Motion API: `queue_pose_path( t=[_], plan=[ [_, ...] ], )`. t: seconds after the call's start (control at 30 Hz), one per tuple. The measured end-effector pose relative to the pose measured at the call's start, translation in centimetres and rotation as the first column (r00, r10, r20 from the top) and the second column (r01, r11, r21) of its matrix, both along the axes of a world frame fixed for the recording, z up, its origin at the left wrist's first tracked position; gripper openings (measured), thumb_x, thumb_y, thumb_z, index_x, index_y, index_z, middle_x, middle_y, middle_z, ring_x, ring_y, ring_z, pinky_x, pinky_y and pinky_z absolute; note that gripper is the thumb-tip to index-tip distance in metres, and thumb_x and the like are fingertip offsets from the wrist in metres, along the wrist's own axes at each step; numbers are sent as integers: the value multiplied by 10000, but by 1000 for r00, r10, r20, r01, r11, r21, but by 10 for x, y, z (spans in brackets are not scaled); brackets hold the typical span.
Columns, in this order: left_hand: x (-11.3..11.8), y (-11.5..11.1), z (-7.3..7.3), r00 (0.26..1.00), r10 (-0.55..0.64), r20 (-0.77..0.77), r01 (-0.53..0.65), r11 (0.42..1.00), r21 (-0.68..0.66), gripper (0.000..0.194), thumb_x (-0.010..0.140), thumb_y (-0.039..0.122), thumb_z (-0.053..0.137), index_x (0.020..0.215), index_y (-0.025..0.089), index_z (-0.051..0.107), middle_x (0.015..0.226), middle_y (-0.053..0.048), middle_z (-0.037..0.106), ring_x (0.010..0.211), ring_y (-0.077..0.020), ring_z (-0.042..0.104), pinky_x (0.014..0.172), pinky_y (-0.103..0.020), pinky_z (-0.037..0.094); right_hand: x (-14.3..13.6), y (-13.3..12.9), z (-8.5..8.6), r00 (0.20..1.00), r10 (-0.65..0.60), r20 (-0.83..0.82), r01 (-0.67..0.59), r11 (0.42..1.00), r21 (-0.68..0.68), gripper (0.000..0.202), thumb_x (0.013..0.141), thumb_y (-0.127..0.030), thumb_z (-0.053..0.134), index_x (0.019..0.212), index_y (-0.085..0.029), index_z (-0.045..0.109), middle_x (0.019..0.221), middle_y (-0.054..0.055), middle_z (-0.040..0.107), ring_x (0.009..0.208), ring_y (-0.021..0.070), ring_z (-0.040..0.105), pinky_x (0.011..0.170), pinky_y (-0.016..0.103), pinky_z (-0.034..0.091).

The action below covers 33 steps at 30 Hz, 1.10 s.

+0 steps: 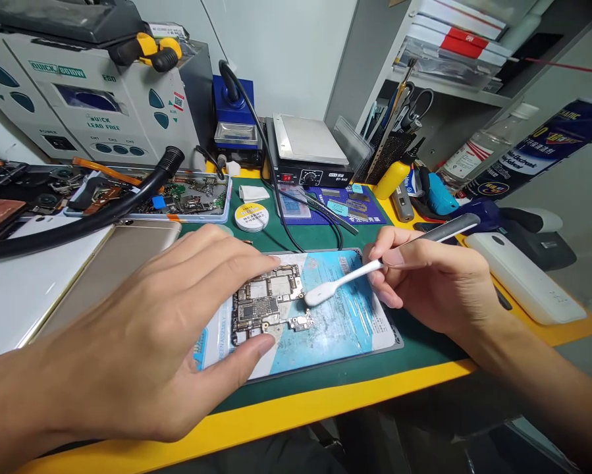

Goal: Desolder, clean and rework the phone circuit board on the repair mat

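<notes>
A circuit board lies on a blue and white plate on the green mat. My left hand rests around the board's left side, its fingers stretched over the far edge and its thumb at the near edge. Between the fingertips and thumb of my right hand is a toothbrush with a white head and a dark grip. The brush head is just right of the board, over the plate; its bristles face down and are hidden. Whether the bristles touch anything is unclear.
A hot air station stands at the back left, with its black hose crossing above a tray of boards. A heating plate is behind the mat. On the right are a yellow bottle, a spray can and a white device.
</notes>
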<state>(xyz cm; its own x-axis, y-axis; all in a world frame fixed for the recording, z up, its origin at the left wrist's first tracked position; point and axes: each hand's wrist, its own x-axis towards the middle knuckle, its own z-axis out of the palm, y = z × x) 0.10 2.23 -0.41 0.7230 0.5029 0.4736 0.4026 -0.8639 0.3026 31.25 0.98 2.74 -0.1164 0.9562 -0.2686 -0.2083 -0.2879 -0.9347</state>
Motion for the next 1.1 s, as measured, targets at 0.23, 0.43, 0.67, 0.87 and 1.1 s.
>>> queue_pose_path(
  t=[0.23, 0.43, 0.67, 0.87, 1.1],
  plan=[
    [0, 1, 5, 998, 9, -57, -9, 1000, 1, 441, 1100, 332, 640, 1518, 203, 590, 1314, -100, 680, 1207, -275, 611, 1049, -434, 474, -1, 0, -1, 1000, -18, -18, 18, 1000, 8, 40, 617, -142, 848, 655, -147, 835, 551, 62, 727, 387, 127, 604, 388, 188, 431],
    [-1, 1, 3, 999, -2, -33, 1, 1000, -12, 442, 1096, 321, 647, 1516, 194, 594, 1334, -106, 678, 1226, -282, 607, 1067, -445, 463, -2, 0, 0, 1000, -23, -21, 23, 1000, -2, 50, 604, -140, 856, 646, -148, 830, 541, 63, 722, 383, 128, 604, 387, 187, 430],
    [-1, 1, 1, 1000, 4, -28, -5, 1000, -16, 461, 1092, 333, 648, 1532, 208, 588, 1359, -106, 684, 1243, -299, 615, 1067, -468, 475, -2, 0, 0, 1000, -18, -8, 18, 1000, -7, 58, 582, -148, 855, 630, -153, 823, 531, 60, 713, 376, 127, 595, 391, 193, 426],
    [-1, 1, 1, 1000, -4, -9, 4, 1000, -5, 472, 1077, 320, 670, 1526, 196, 592, 1346, -105, 683, 1223, -295, 613, 1049, -467, 470, -2, -1, 0, 1000, -30, -3, 30, 1000, -6, 59, 590, -149, 858, 634, -154, 819, 547, 58, 721, 387, 129, 594, 389, 196, 413],
    [-1, 0, 4, 999, 5, -50, -6, 1000, -22, 447, 1102, 331, 644, 1524, 194, 594, 1334, -106, 665, 1232, -281, 588, 1070, -440, 452, -1, 1, 1, 999, -46, -16, 46, 999, -16, 60, 588, -168, 838, 639, -151, 813, 532, 44, 695, 388, 116, 568, 408, 205, 420]
  ],
)
